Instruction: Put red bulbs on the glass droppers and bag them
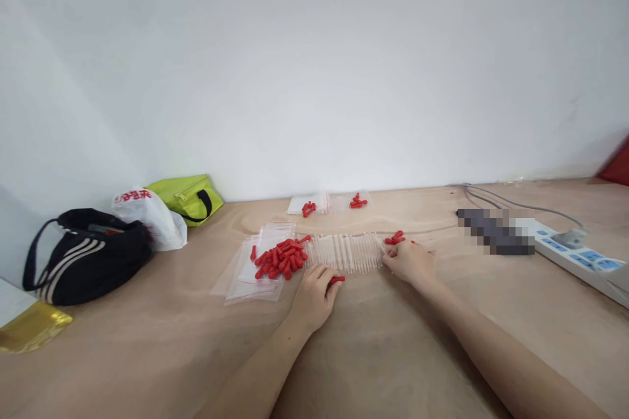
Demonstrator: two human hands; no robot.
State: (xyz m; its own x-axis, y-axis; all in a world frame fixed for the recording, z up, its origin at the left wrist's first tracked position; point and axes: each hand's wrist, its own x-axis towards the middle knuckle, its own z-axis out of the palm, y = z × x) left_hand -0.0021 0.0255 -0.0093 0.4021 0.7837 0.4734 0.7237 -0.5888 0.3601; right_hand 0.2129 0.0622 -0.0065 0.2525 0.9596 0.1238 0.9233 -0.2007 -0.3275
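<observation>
Red bulbs [282, 258] lie beside clear tubes [346, 253]; left hand [313, 294] pinches a bulb [337, 279], grip of right hand [413, 263] unclear.

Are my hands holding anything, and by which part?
Your left hand holds a small red rubbery bulb by one end, the other poking out. Your right hand is at the thin clear tubes; any hold can't be told.

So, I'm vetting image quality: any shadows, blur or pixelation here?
Head view: soft shadow along the right forearm; blocky pixelation over the dark object beside the power strip; the clear sticks look slightly soft, hard to tell apart.
</observation>
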